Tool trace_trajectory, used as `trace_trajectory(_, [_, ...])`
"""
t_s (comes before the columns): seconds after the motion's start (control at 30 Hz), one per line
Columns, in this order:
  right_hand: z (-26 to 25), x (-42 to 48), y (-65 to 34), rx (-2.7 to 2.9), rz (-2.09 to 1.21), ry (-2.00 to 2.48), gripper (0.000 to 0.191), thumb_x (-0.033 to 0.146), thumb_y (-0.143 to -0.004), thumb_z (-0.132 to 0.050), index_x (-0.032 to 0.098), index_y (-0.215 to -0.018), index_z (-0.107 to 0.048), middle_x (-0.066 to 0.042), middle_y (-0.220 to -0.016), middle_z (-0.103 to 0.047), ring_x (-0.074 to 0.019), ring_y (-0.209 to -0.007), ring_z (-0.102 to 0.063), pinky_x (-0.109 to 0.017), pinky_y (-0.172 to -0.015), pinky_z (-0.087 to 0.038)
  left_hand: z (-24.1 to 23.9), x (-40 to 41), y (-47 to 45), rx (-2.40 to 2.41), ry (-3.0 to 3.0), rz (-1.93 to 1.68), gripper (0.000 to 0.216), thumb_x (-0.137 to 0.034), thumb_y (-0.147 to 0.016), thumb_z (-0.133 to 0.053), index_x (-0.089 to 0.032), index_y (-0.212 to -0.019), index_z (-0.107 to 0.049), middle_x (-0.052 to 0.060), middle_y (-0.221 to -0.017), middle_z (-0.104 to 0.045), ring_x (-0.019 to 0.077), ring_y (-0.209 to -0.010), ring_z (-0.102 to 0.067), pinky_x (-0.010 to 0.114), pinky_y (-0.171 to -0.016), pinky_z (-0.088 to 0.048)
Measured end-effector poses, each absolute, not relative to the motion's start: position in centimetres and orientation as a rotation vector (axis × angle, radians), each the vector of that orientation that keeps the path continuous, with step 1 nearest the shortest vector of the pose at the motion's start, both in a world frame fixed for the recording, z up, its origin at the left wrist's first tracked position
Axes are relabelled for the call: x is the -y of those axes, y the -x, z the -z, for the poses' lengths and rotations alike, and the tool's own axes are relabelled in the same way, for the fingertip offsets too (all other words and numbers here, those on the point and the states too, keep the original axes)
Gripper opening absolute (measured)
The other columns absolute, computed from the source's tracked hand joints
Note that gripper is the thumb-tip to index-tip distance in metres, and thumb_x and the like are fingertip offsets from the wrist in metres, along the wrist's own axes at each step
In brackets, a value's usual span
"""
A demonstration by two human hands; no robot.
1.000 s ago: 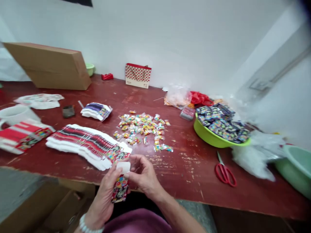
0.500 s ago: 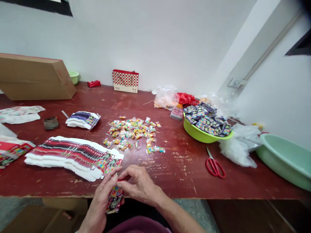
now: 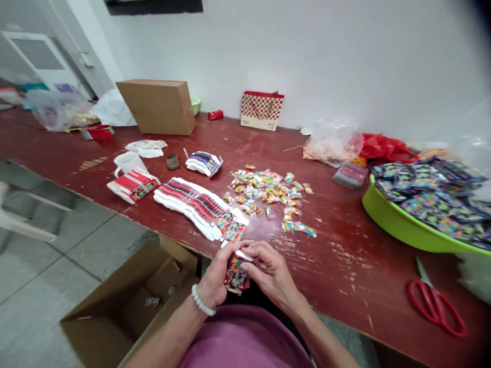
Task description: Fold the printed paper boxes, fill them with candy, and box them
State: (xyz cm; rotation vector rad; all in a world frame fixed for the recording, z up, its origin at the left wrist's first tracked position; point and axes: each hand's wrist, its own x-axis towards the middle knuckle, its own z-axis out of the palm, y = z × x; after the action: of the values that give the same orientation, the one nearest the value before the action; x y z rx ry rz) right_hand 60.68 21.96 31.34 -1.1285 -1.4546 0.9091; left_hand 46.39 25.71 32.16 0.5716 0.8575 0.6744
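My left hand (image 3: 217, 278), with a pale bead bracelet above it, is wrapped round a small printed candy box (image 3: 235, 278) at the table's front edge. At the top of that box, the fingers of my right hand (image 3: 270, 271) pinch a white and red end flap. Just beyond my hands a fanned stack of flat red and white boxes (image 3: 192, 204) lies on the table. Further right is a loose heap of small wrapped candies (image 3: 264, 189). What is inside the box in my hands is hidden.
A green basin (image 3: 383, 225) heaped with dark packets and red-handled scissors (image 3: 433, 304) are on the right. To the left stand a white mug (image 3: 128, 163), red boxes (image 3: 133, 185) and a cardboard carton (image 3: 157, 107). An open carton (image 3: 103, 327) sits on the floor.
The view has swung left, bringing the mug and the open floor carton into sight. My hands stay on the box; its upper end now shows a pale flap under my right fingers.
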Motion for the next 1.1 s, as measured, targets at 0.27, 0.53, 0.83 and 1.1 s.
trace_trajectory(0.27, [-30.3,-22.7,-60.8,1.219,-1.275,1.21,0.031,0.047,-0.082,-0.07,0.02,-0.097,-0.072,-0.006,-0.09,-0.071,-0.0187,-0.073,-0.064,-0.03,-0.067,-0.053,-32.5,-25.6,-45.7,-0.932,-0.758,-0.75,0.053,-0.05,-0.083,-0.06,-0.013,-0.12,-0.068,0.008,-0.082,-0.072,0.0143,-0.048,-0.06,0.023,-0.04,-0.046])
trace_trajectory(0.53, [-30.8,-23.7,-61.1,1.354,-1.083,1.303,0.019,0.034,-0.085,-0.065,0.017,-0.075,-0.067,-0.004,-0.078,-0.071,-0.0148,-0.062,-0.06,-0.025,-0.058,-0.047,-31.8,-25.6,-45.8,-0.913,-0.681,-0.627,0.055,-0.056,-0.085,-0.055,-0.014,-0.117,-0.068,0.002,-0.061,-0.065,0.0132,-0.04,-0.054,0.022,-0.036,-0.041])
trace_trajectory(0.83, [-30.6,-21.8,-59.4,1.653,-0.694,1.208,0.021,0.029,-0.085,-0.067,0.024,-0.105,-0.062,-0.007,-0.111,-0.063,-0.0241,-0.104,-0.058,-0.038,-0.087,-0.048,-30.6,-26.2,-45.8,-0.776,-0.364,-0.779,0.032,-0.028,-0.078,-0.061,-0.013,-0.106,-0.068,0.003,-0.074,-0.071,0.0128,-0.049,-0.061,0.024,-0.051,-0.049])
trace_trajectory(1.1, [-29.2,-21.6,-58.2,2.066,-0.278,1.364,0.089,0.018,-0.063,-0.075,0.019,-0.142,-0.035,-0.015,-0.132,-0.052,-0.0347,-0.117,-0.046,-0.052,-0.097,-0.038,-30.0,-25.9,-46.0,-0.778,-0.239,-0.923,0.019,-0.029,-0.081,-0.066,-0.014,-0.093,-0.068,0.004,-0.082,-0.073,0.0183,-0.08,-0.069,0.027,-0.079,-0.051])
